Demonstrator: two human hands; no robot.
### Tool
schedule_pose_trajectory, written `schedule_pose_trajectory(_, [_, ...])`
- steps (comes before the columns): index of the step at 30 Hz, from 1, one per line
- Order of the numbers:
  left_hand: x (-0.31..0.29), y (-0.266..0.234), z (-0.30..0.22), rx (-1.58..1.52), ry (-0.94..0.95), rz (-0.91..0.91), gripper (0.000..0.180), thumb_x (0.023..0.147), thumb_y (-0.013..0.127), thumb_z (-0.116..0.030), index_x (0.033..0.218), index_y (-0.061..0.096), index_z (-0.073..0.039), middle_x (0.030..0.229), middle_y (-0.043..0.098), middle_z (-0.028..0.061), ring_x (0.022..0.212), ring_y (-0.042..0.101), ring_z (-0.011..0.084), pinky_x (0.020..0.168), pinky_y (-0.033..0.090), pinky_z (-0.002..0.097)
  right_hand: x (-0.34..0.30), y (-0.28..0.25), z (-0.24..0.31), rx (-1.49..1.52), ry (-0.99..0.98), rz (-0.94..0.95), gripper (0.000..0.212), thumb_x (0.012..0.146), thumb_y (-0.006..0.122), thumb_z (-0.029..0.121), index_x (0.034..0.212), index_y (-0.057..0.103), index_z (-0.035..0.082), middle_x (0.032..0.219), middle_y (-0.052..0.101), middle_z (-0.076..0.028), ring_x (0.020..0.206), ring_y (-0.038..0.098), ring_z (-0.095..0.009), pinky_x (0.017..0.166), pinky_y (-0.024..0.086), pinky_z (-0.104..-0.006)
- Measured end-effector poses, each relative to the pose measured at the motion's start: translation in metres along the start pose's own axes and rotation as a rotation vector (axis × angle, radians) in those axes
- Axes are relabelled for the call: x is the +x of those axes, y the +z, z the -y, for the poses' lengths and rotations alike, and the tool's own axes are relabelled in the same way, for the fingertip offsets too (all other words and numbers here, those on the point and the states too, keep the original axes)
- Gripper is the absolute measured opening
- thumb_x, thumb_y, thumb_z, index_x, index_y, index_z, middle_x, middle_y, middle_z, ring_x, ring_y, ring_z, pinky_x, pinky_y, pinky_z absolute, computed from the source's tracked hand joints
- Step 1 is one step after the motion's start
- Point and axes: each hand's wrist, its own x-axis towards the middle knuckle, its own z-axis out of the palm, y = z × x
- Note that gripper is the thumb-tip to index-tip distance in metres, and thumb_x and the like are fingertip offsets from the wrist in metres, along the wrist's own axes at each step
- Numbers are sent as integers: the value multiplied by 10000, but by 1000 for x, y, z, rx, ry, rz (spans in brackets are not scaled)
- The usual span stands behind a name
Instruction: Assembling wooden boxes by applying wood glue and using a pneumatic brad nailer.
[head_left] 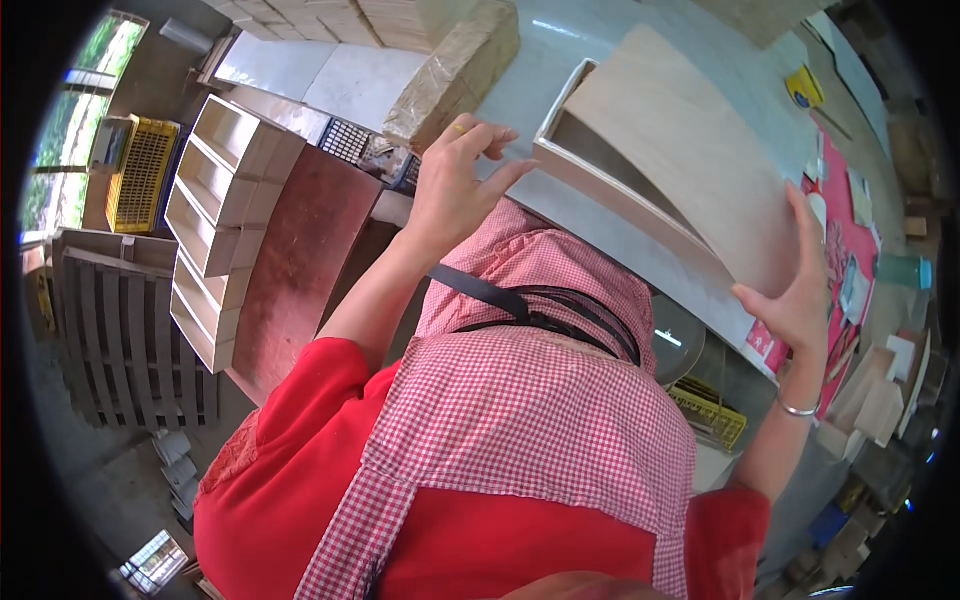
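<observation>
Nearest the camera, the right hand presses its spread fingers flat against the near end of the wooden drawer box, bracing rather than gripping. The box lies on the grey tabletop. The left hand rests at the box's open far corner, fingers loosely curled and open, closed on nothing. Farther left stands a stack of finished drawers. With no firm grip on either end, the box could slide or tip off the tabletop edge.
</observation>
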Motion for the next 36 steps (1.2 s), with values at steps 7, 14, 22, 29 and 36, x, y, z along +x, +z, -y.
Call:
schedule_pose_trajectory(7, [12,6,-1,0,80,36,279,774,791,-114,1015,717,6,880,657,89,792,650,187,751,511,316,28,3,-1,-75,-135,125,1082,475,836,140,1458,391,60,1461,451,-146,1361,416,-334,1148,336,-435])
schedule_pose_trajectory(14, [15,6,-8,55,102,51,244,783,786,-113,981,729,18,880,676,98,798,659,207,728,515,308,28,5,-3,-135,-141,156,1053,501,839,182,1451,401,64,1453,457,-155,1352,425,-338,1141,338,-439])
schedule_pose_trajectory(22, [21,-5,-11,199,257,16,152,801,751,-160,893,751,-39,842,678,85,732,623,293,691,492,370,31,9,-7,-165,-204,166,990,573,836,237,1447,404,69,1448,452,-180,1335,437,-339,1143,319,-447])
schedule_pose_trajectory(29, [27,-11,-19,146,221,110,123,794,755,-82,881,732,1,800,654,105,717,611,266,668,472,340,27,19,-19,-217,-200,167,996,596,829,270,1465,381,82,1481,420,-178,1365,404,-338,1163,291,-462])
schedule_pose_trajectory(36, [29,-15,-20,139,167,157,102,805,749,-35,861,704,37,769,625,98,685,571,209,637,443,304,30,21,-17,-223,-174,193,1019,604,830,298,1483,357,96,1495,403,-176,1388,378,-333,1172,278,-469])
